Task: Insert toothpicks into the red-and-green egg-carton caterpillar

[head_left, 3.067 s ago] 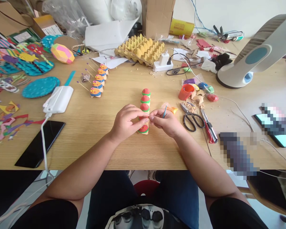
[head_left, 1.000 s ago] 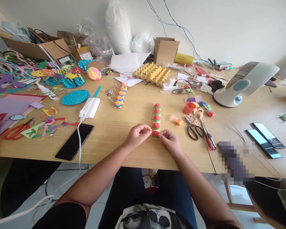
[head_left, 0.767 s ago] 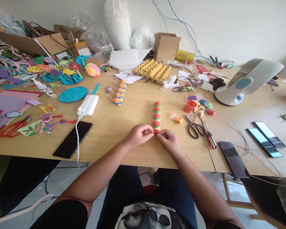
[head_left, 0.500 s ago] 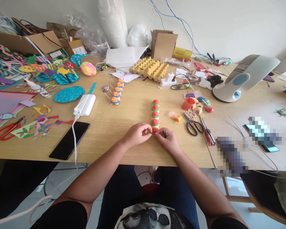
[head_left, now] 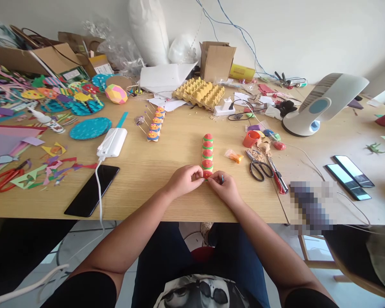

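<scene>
Brace with your left hand [head_left: 185, 182], fingers narrowed (whether they pinch anything, I can't tell) beside the near end of the red-and-green strip [head_left: 207, 153] on the table [head_left: 137, 179]; work lightly with your right hand [head_left: 227, 188], its close-set fingers holding the blue stick [head_left: 222, 179] clear.

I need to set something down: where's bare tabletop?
Bare wood lies between the orange-and-blue row and the red-and-green row, and between the black phone and the left hand. It's crowded around the black-handled scissors and cutter, and among paper scraps at left.
</scene>
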`<state>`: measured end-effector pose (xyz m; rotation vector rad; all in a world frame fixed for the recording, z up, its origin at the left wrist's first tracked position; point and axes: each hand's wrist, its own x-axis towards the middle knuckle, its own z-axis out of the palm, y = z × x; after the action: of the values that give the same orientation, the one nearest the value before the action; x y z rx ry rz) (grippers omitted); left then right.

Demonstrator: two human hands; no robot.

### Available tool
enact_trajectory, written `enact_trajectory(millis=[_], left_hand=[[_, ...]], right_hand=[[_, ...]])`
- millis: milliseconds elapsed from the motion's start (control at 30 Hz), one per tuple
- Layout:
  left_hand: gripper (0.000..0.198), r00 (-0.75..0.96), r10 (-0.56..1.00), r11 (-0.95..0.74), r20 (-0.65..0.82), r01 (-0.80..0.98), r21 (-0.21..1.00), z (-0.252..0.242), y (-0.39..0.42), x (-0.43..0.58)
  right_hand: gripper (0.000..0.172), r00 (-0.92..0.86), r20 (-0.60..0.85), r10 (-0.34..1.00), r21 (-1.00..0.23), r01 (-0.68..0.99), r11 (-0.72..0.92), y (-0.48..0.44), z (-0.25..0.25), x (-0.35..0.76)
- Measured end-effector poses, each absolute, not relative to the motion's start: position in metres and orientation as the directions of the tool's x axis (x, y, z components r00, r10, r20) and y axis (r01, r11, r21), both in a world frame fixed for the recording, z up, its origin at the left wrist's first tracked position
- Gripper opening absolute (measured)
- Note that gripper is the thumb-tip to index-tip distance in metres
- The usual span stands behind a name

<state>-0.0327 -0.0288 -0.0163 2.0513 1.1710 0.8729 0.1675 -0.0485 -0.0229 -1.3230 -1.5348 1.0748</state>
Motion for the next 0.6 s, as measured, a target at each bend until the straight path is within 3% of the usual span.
enact_trajectory(millis=[600], left_hand=[[0.009, 0.365, 0.909, -0.36, 0.199, 0.449, 0.818, -0.0184, -0.0267, -0.0278]], right_hand=[[0.017, -0.115, 0.075, 0.991, -0.944, 0.313, 0.108, -0.0484, -0.0277, 0.1662]])
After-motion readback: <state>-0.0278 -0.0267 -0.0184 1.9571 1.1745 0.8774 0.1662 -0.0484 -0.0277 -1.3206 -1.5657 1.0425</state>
